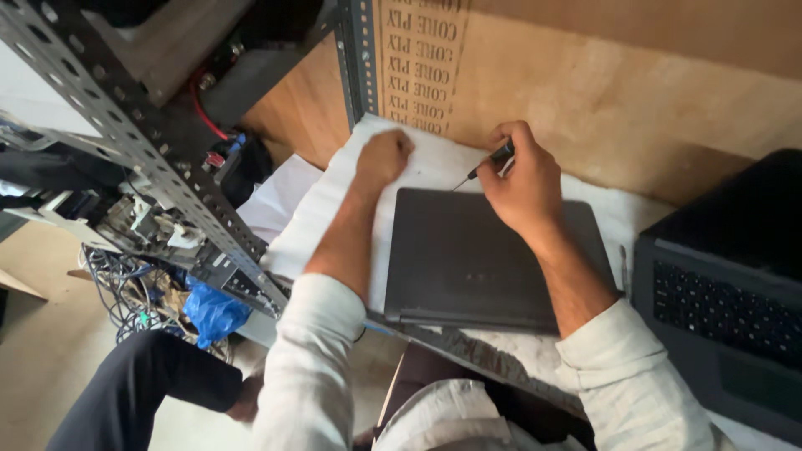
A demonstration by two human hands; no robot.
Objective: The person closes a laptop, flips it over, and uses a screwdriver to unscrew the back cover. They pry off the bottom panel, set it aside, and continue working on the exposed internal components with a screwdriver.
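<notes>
A closed dark grey laptop (468,259) lies on a white padded sheet (334,200) on the workbench. My right hand (522,184) grips a small black-handled screwdriver (489,163), its thin tip pointing down-left at the laptop's far edge. My left hand (383,156) is closed in a fist on the white sheet, just beyond the laptop's far left corner. It holds nothing that I can see. Both forearms reach over the laptop, in rolled-up pale sleeves.
A second dark laptop (727,309) stands open at the right. A plywood panel (635,92) backs the bench. A perforated metal rack (159,150) at the left carries cables, parts and a blue bag (213,311). A thin tool (623,267) lies right of the closed laptop.
</notes>
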